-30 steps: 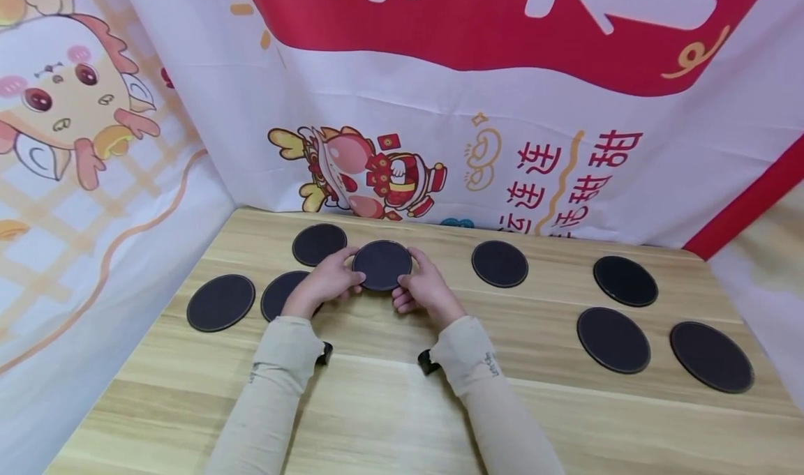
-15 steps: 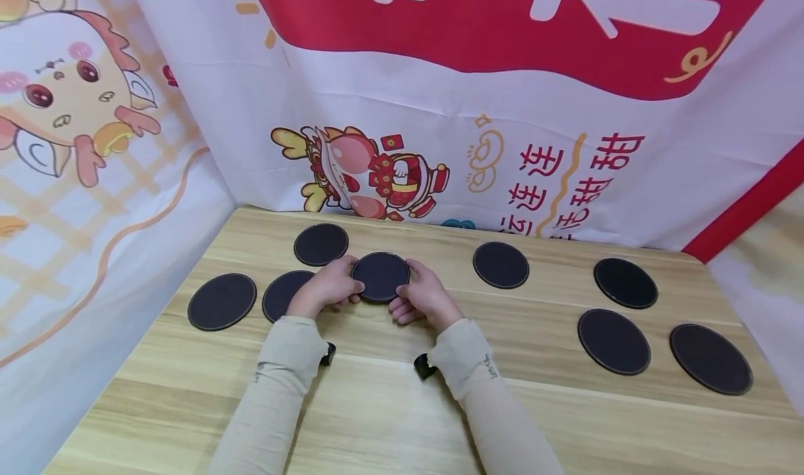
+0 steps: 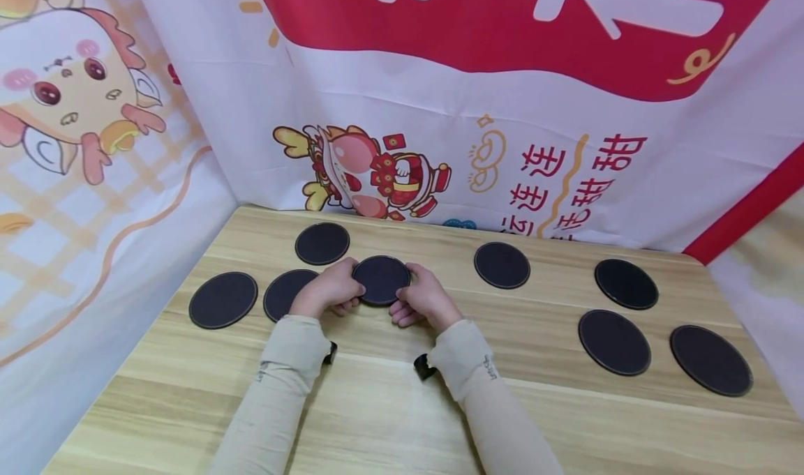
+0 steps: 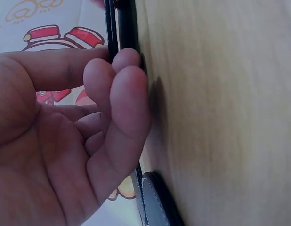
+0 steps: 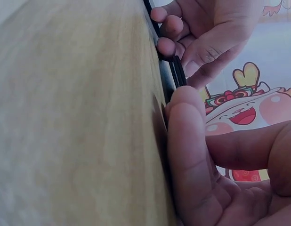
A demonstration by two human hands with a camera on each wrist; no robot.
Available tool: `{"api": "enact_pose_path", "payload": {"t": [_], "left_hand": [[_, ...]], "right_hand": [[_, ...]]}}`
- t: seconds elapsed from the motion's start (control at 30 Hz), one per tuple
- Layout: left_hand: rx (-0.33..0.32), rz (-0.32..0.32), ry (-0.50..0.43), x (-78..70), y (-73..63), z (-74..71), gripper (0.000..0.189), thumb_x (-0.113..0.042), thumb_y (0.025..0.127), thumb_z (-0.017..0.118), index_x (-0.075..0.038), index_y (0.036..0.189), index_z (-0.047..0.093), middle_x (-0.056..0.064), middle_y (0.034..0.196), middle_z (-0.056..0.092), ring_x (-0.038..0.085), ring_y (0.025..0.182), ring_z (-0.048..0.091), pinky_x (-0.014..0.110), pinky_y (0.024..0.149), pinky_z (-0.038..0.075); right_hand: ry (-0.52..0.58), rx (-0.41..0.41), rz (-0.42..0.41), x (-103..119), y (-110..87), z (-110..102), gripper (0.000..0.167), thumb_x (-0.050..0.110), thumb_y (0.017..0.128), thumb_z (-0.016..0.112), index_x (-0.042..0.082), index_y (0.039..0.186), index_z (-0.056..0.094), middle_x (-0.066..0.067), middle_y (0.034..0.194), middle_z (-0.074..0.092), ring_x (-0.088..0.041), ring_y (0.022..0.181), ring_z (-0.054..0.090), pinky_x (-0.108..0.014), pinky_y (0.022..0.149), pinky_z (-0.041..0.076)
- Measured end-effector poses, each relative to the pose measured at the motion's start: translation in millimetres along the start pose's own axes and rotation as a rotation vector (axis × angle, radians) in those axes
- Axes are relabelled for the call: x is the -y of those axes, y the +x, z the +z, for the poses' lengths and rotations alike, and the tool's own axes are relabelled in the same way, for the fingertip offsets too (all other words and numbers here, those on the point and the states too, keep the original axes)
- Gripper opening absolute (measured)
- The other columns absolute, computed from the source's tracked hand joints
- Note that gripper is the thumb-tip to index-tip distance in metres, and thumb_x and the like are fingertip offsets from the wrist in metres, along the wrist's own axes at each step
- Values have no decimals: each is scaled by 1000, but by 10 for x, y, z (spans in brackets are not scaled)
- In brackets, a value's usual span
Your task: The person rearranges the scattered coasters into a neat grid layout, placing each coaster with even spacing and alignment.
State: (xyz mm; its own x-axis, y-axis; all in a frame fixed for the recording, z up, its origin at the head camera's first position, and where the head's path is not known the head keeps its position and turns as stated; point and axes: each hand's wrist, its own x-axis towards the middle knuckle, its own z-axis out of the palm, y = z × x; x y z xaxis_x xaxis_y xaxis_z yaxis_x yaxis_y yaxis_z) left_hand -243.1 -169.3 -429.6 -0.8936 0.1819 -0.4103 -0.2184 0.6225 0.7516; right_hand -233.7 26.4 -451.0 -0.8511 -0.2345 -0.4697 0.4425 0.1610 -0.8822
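Note:
Between my two hands is a round black coaster with a stitched rim. My left hand pinches its left edge, thumb on top. The right hand pinches the opposite edge the same way. Seen edge-on in the right wrist view, the held coaster shows more than one dark layer, close over the wood. Lower fingers of both hands curl beneath, near the tabletop. Another coaster lies partly hidden behind my left hand, and one more coaster lies just beyond it.
A further coaster lies at the far left of the wooden table. To the right are a coaster near the back and a group of coasters farther over. A printed cloth hangs along the back edge.
Both hands have brought the held coaster slightly toward me, and it looks flatter than before. The grip stays the same. The other coasters have stayed in place.

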Motion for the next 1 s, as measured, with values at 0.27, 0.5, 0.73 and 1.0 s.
{"api": "enact_pose_path", "payload": {"t": [0.27, 0.5, 0.73, 1.0], "left_hand": [[7, -15, -5, -12, -8, 9, 46, -1, 96, 57, -1, 139, 41, 13, 66, 58, 17, 49, 54, 32, 47, 54], [18, -20, 1, -10, -20, -3, 49, -2, 97, 56, 0, 142, 38, 12, 66, 57, 16, 49, 54, 32, 48, 54], [19, -21, 9, -20, -26, 6, 52, -5, 99, 57, -1, 146, 35, 13, 68, 58, 17, 50, 54, 33, 49, 55], [10, -14, 52, -45, -50, -7, 60, -10, 101, 55, -1, 154, 27, 15, 71, 61, 17, 52, 54, 33, 50, 55]], "right_hand": [[-21, -4, 7, 5, -4, 5, 71, 0, 101, 51, 14, 163, 18, -22, 78, 71, -23, 53, 67, -37, 51, 58], [-26, -4, 24, 16, -5, 5, 72, 1, 102, 52, 14, 163, 17, -22, 78, 71, -22, 53, 67, -36, 52, 59], [-26, -9, 26, 19, -19, 2, 72, 1, 102, 52, 14, 163, 17, -23, 78, 71, -22, 53, 67, -36, 51, 58], [-28, -3, 20, 17, -18, -16, 71, 1, 102, 51, 13, 163, 17, -22, 80, 71, -23, 54, 67, -36, 52, 59]]}}
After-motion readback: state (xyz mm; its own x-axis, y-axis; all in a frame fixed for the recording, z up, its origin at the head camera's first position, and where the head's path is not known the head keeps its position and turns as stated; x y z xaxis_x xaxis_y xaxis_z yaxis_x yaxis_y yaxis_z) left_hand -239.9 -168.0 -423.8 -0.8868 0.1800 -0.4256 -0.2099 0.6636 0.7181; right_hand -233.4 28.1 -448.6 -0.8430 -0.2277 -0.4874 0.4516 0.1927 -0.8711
